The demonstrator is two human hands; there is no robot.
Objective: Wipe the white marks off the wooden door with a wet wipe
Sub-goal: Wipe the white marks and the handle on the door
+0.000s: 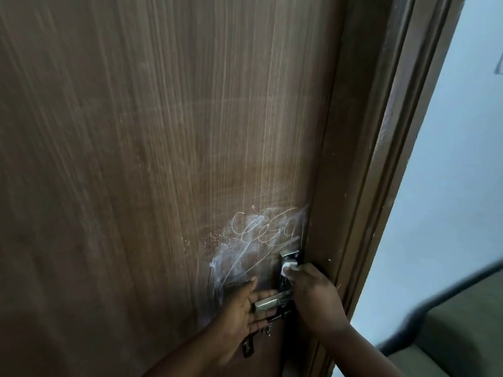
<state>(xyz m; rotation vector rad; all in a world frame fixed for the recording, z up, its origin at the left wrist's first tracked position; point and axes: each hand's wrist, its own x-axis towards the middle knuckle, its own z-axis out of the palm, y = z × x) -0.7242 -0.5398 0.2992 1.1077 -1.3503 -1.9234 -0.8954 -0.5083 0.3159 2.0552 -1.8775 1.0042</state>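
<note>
The brown wooden door (152,164) fills most of the view. White chalky scribbles and smears (253,238) sit low on it, just left of the lock plate (291,258). My right hand (313,292) pinches a small white wet wipe (288,268) against the lock plate near the door's edge. My left hand (242,311) lies flat on the door with fingers spread, reaching behind the metal lever handle (268,302). Keys (250,341) hang below the handle, partly hidden by my left hand.
The dark brown door frame (381,159) runs down the right side. Beyond it is a pale blue-white wall (457,172). A dark-edged piece of furniture (449,336) stands at the lower right.
</note>
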